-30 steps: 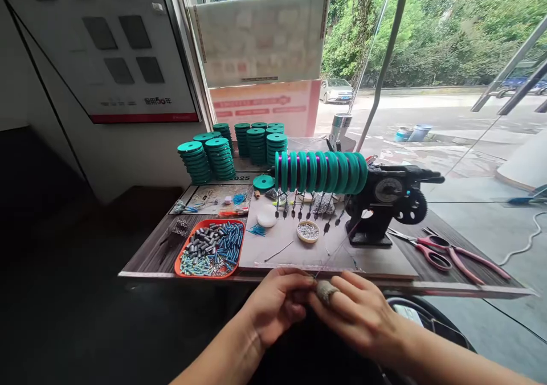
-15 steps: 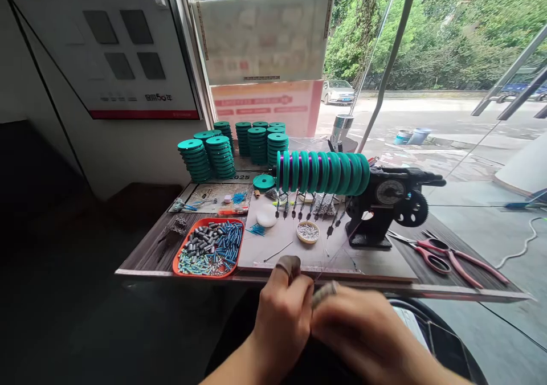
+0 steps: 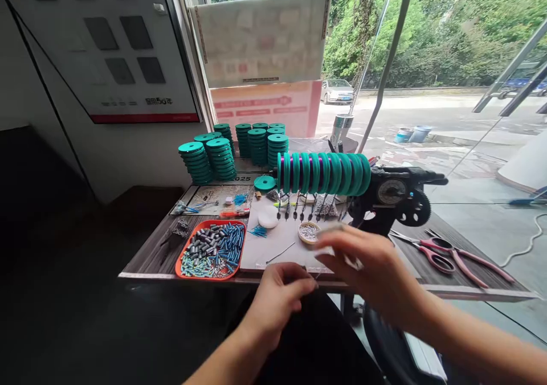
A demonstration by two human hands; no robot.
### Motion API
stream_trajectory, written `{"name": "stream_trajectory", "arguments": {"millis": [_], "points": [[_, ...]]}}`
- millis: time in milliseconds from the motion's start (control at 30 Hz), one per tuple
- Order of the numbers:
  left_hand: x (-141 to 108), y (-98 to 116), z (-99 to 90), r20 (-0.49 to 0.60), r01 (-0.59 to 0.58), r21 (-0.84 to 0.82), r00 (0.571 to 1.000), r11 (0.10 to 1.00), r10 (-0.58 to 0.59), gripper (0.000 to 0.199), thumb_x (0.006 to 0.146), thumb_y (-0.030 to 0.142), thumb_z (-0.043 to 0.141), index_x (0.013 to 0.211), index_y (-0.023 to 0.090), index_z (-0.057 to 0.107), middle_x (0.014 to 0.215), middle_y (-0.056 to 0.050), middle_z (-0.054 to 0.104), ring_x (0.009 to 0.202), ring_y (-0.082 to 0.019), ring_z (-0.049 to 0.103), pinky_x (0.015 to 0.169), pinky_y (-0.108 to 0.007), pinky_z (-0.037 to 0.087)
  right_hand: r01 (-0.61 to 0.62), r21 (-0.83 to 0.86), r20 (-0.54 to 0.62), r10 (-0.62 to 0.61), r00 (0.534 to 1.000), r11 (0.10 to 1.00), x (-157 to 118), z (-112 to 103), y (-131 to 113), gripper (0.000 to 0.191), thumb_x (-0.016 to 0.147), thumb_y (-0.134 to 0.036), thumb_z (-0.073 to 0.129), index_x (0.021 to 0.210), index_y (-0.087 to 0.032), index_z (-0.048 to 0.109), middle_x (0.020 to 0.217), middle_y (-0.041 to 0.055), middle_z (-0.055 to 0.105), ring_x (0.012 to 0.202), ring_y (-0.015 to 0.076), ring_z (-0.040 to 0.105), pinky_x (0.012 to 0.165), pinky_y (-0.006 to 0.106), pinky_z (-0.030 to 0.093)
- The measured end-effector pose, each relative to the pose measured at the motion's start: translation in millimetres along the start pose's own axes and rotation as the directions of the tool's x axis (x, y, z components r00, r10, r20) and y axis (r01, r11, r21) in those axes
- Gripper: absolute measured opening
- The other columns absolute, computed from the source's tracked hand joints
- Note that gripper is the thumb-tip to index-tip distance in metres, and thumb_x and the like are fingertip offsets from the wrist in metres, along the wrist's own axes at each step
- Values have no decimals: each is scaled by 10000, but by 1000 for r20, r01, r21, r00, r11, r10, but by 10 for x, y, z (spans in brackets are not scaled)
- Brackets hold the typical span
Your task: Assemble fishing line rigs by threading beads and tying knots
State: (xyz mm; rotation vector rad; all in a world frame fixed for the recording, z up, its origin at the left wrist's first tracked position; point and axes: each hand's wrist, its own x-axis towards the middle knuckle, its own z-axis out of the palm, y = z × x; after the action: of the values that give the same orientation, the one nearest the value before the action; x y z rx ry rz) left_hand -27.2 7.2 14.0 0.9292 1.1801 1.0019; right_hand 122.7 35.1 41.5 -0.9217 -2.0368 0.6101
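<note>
My left hand (image 3: 280, 291) is low in front of the table edge, thumb and fingertips pinched on a thin, barely visible line. My right hand (image 3: 359, 257) is raised to its right, slightly blurred, with thumb and fingers apart. Its fingertips are beside a small round dish (image 3: 308, 233) of tiny pale beads. Above them, a row of teal foam spools (image 3: 323, 173) sits on the shaft of a black hand-cranked winder (image 3: 391, 194). Several short dark swivel-like pieces hang below the spools. A thin metal rod (image 3: 280, 253) lies on the pale board (image 3: 256, 259).
An orange tray (image 3: 177, 266) holds grey cylinders and blue and green pieces. Stacks of teal spools (image 3: 222, 160) stand at the back left. Pink-handled scissors (image 3: 438, 259) and pink-handled pliers (image 3: 474, 259) lie at the right. A white disc (image 3: 268, 217) is near the tray.
My hands were together at the table edge. The right hand has moved up and right, away from the left, toward the bead dish. The left hand stays low, still pinched.
</note>
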Motion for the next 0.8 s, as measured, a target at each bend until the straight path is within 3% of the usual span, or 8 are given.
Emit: {"name": "stream_trajectory", "arguments": {"millis": [100, 200, 433, 567, 600, 667, 733, 800], "points": [[44, 66, -22, 129, 303, -252, 952, 919, -278, 145, 501, 145, 687, 594, 139, 576, 568, 31, 504, 474, -42, 348, 414, -159, 199, 479, -440, 54, -510, 859, 760, -323, -10, 69, 237, 880, -109, 415, 848, -159, 645, 560, -5, 530, 504, 114, 468, 495, 257, 335], [52, 75, -25, 164, 345, -272, 937, 898, -310, 216, 456, 164, 704, 580, 146, 527, 533, 60, 443, 455, -28, 327, 417, -150, 180, 602, -553, 189, -617, 764, 577, -427, 93, 141, 263, 855, -50, 388, 853, -129, 639, 517, -7, 526, 481, 132, 484, 490, 284, 343], [37, 48, 6, 148, 215, -144, 970, 966, -193, 97, 524, 157, 671, 544, 133, 579, 565, 30, 459, 508, -62, 361, 421, -173, 193, 505, -431, 157, -489, 858, 748, -584, 240, 105, 355, 859, -37, 288, 783, -153, 615, 595, 44, 598, 512, 146, 512, 488, 268, 393], [14, -9, -10, 82, -221, 277, 975, 935, 206, 86, 636, 111, 659, 565, 150, 632, 674, -5, 525, 629, -111, 471, 534, -204, 343, 214, -90, 166, -197, 966, 973, -514, 156, -37, 322, 899, -178, 381, 647, -175, 581, 546, 3, 549, 467, 104, 463, 452, 213, 358], [7, -41, -20, 95, -376, 440, 923, 816, 374, 95, 683, 114, 634, 599, 159, 642, 702, -13, 538, 649, -124, 500, 565, -215, 378, 82, 43, 173, -88, 981, 996, -417, 115, -62, 287, 887, -225, 439, 643, -176, 581, 568, -1, 559, 502, 100, 483, 482, 203, 370], [4, -127, -42, 171, -573, 691, 721, 440, 672, 140, 772, 114, 549, 696, 166, 655, 758, -50, 579, 686, -158, 562, 613, -252, 449, -204, 270, 216, 148, 965, 941, -147, 38, -81, 194, 818, -277, 553, 661, -168, 591, 605, -9, 569, 568, 99, 506, 538, 200, 388], [19, -223, -64, 233, -581, 807, 476, 104, 848, 181, 808, 87, 489, 784, 155, 656, 799, -91, 616, 731, -191, 603, 656, -286, 498, -431, 353, 304, 335, 892, 830, 157, 12, -60, 155, 726, -284, 612, 643, -157, 581, 540, -37, 505, 487, 78, 433, 464, 197, 342], [43, -291, -80, 291, -497, 859, 279, -122, 915, 184, 809, 71, 485, 830, 147, 652, 816, -111, 646, 739, -209, 619, 653, -300, 517, -531, 345, 386, 399, 832, 774, 415, 51, -21, 133, 676, -267, 614, 625, -151, 574, 445, -76, 405, 379, 52, 305, 370, 195, 245]]}}
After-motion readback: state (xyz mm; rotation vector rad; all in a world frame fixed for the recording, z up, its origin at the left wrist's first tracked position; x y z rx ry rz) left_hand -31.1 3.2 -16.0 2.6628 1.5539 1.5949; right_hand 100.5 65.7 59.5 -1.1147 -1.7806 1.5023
